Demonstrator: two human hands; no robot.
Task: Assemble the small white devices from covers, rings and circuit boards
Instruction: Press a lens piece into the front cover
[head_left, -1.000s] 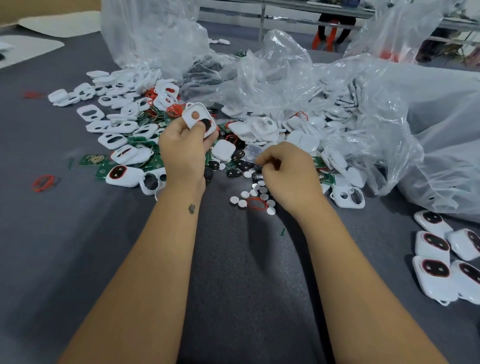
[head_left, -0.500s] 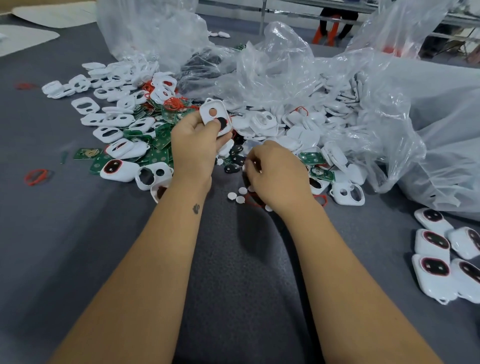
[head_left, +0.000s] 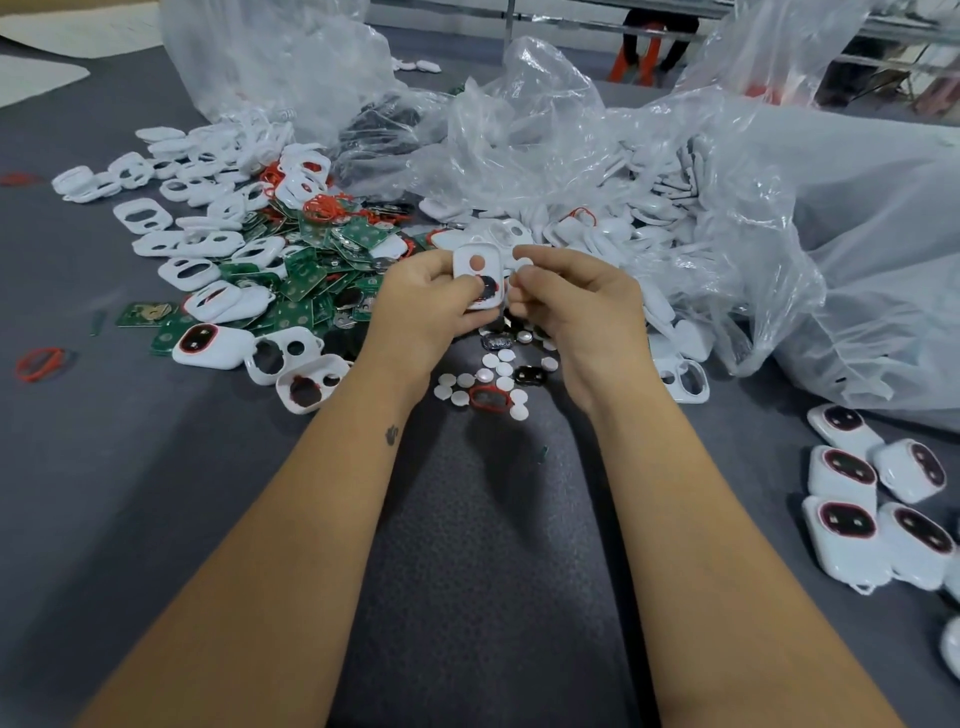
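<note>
A: What lies nearest on the table (head_left: 130, 493)?
B: At 4 o'clock, a group of finished white devices (head_left: 844, 525) with dark windows ringed in red. Closer to the middle, at about 12 o'clock from the forearms, small white discs (head_left: 491, 361) are scattered around one red ring (head_left: 489, 397).

A: And the hands?
B: The left hand (head_left: 421, 306) grasps a white cover (head_left: 479, 275); its thumb lies on the dark part in the lower opening. The right hand (head_left: 582, 306) is just beside the cover, and its grip pinches a small white disc (head_left: 521, 266) at the fingertips.

A: What is to the left?
B: At 10 o'clock, green circuit boards (head_left: 306, 270) lie mixed with empty white covers (head_left: 208, 244) and a tangle of red rings (head_left: 324, 208). One more red ring (head_left: 40, 362) lies alone at 9 o'clock.

A: And farther away?
B: From 12 to 2 o'clock, clear plastic bags (head_left: 779, 218) hold many white parts.
</note>
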